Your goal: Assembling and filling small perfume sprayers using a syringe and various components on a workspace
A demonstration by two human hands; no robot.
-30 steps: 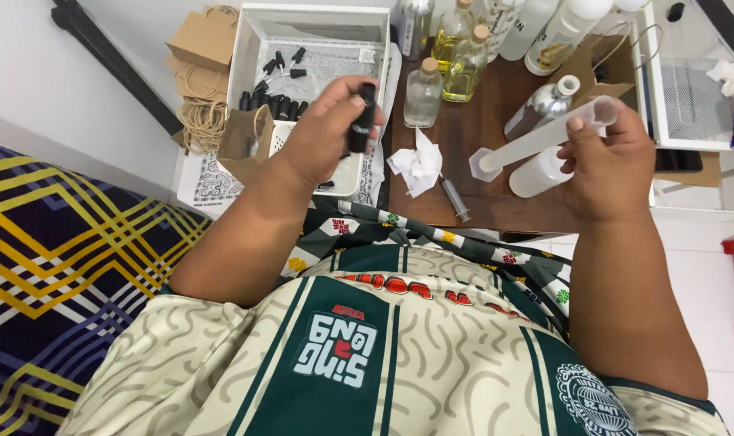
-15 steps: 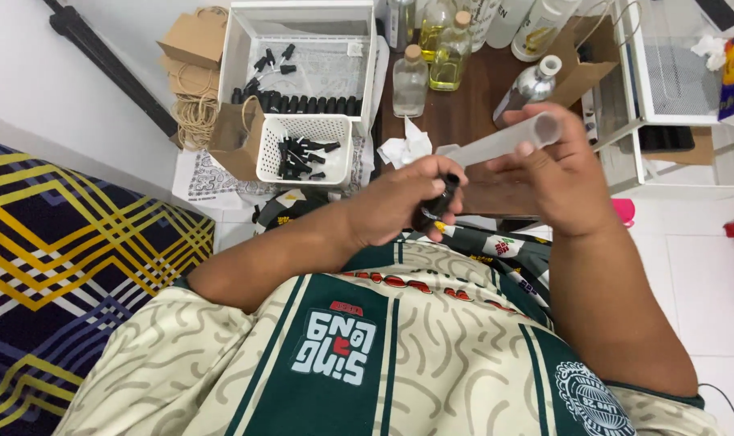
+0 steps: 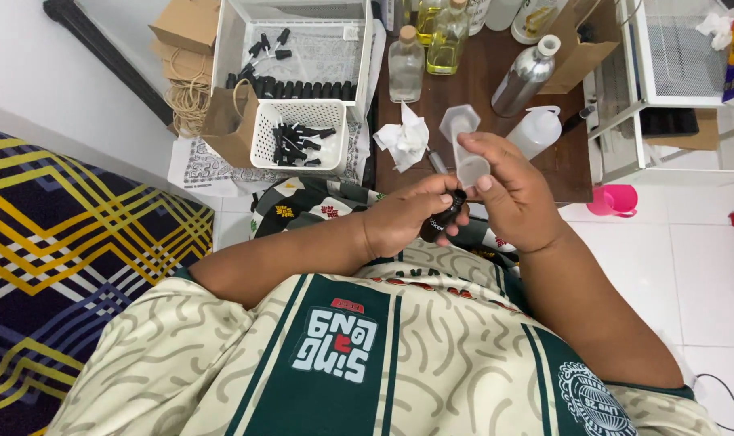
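My left hand (image 3: 403, 216) grips a small black bottle (image 3: 446, 215) close to my chest. My right hand (image 3: 516, 190) holds a clear plastic measuring cylinder (image 3: 466, 149) tilted with its lower end right over the bottle's mouth. Both hands meet above the front edge of a dark wooden table (image 3: 480, 89). My fingers hide most of the bottle.
A white basket (image 3: 298, 133) of black caps sits inside a larger white bin (image 3: 294, 48) on the left. On the table stand glass bottles of yellow liquid (image 3: 447, 36), a silver bottle (image 3: 524, 77), a white squeeze bottle (image 3: 536, 129) and a crumpled tissue (image 3: 403, 137). A pink cup (image 3: 613, 199) lies on the floor.
My left hand left the basket with a black bottle and came to my chest. My right hand swung the cylinder down from a level hold until its end met the bottle.
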